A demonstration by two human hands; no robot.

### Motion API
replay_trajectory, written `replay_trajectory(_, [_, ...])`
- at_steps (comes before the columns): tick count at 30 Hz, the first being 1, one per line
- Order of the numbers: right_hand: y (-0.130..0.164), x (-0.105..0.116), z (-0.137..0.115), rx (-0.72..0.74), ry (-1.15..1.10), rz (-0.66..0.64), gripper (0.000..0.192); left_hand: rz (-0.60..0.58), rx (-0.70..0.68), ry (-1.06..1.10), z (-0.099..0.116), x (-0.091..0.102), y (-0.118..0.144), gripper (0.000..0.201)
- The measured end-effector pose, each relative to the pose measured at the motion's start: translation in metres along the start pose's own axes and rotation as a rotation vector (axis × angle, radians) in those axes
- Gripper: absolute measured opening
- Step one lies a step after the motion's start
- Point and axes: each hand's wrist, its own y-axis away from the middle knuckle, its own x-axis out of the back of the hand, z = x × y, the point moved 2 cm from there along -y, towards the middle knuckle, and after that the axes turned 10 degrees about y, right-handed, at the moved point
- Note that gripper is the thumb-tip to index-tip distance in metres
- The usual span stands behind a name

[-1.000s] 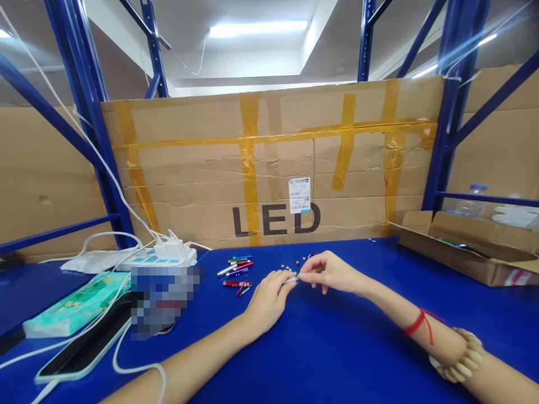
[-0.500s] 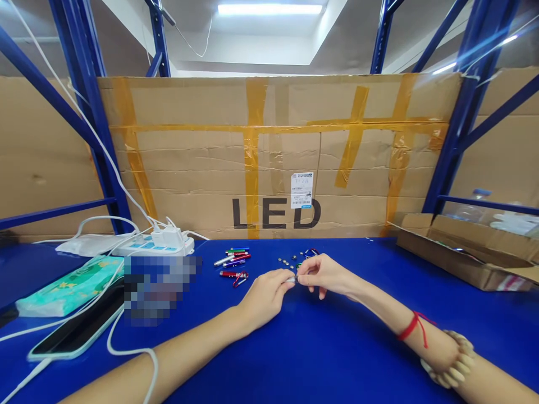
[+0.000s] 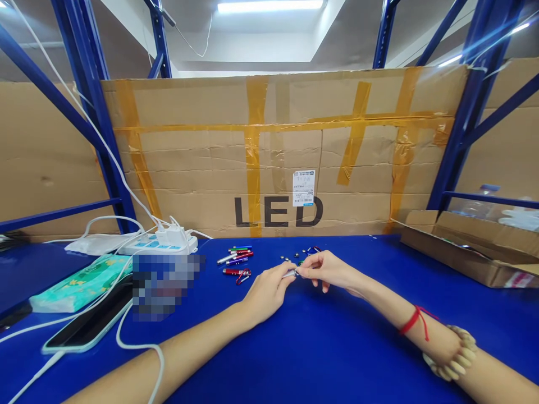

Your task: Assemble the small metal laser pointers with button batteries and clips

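My left hand (image 3: 266,292) is closed on a small silver tube (image 3: 289,274), its right part showing past the fingertips. Thumb and fingers of my right hand (image 3: 323,267) pinch at the tube's right end; whether a separate small piece is between them is too small to tell. Just behind the hands lie several small round metal pieces (image 3: 296,255), with blue and green bits partly hidden by my right hand. To the left of my left hand is a red pen-shaped metal tube (image 3: 233,272) with a red clip (image 3: 243,276). Behind it lies a pile of coloured metal tubes (image 3: 238,256).
On the left are a power strip (image 3: 143,244) with white cables, a green tissue pack (image 3: 80,283) and a phone (image 3: 90,317). One white cable (image 3: 138,346) crosses by my left forearm. An open cardboard box (image 3: 467,252) stands at right. A cardboard sheet (image 3: 202,168) closes the back.
The camera view has shifted slightly. The silver tube shows a little more between my hands and looks slightly more tilted. Both hands stay together at it.
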Motion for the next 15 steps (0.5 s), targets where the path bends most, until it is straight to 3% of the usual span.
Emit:
replay_trajectory(4, [-0.006, -0.004, 0.005, 0.013, 0.021, 0.102, 0.042, 0.020, 0.070, 0.024, -0.006, 0.000, -0.002, 0.018])
replay_trajectory(8, [-0.008, 0.001, 0.002, 0.351, 0.197, 0.380, 0.036, 0.046, 0.113, 0.067, -0.009, 0.001, -0.005, 0.019])
replay_trajectory(11, [-0.004, 0.005, -0.002, 0.586, 0.376, 0.371, 0.026, 0.025, 0.083, 0.098, -0.005, 0.001, -0.006, 0.021])
replay_trajectory(15, [-0.002, 0.010, -0.001, 0.656, 0.443, 0.306, 0.026, -0.012, 0.055, 0.095, -0.001, 0.000, -0.006, 0.021])
